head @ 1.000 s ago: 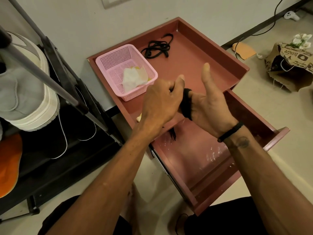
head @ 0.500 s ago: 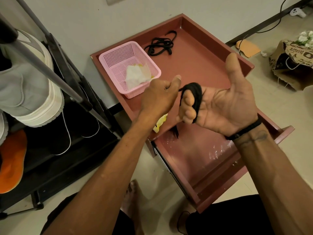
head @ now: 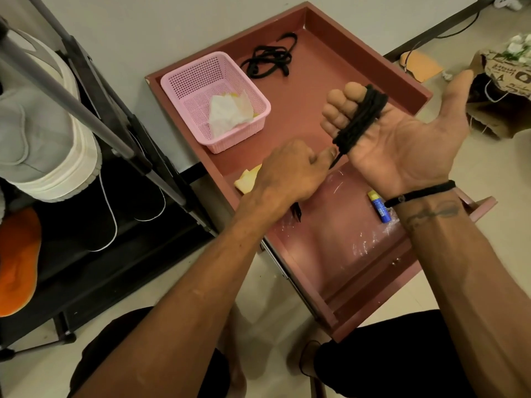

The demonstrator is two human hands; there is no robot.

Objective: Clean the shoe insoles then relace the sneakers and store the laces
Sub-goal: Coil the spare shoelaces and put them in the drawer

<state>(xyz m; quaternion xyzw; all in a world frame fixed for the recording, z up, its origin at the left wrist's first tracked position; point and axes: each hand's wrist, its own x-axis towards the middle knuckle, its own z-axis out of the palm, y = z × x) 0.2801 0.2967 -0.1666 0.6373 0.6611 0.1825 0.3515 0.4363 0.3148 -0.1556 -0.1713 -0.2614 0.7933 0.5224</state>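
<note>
Above drawer (head: 339, 282): right hand (head: 402, 136) wrapped in black lace (head: 359, 119); left hand (head: 290, 170) pinches its end.

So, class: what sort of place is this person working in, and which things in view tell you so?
Probably a room at home, by the shoe storage: a shoe rack holding a grey sneaker, a reddish cabinet with its drawer open, and a tiled floor.
</note>
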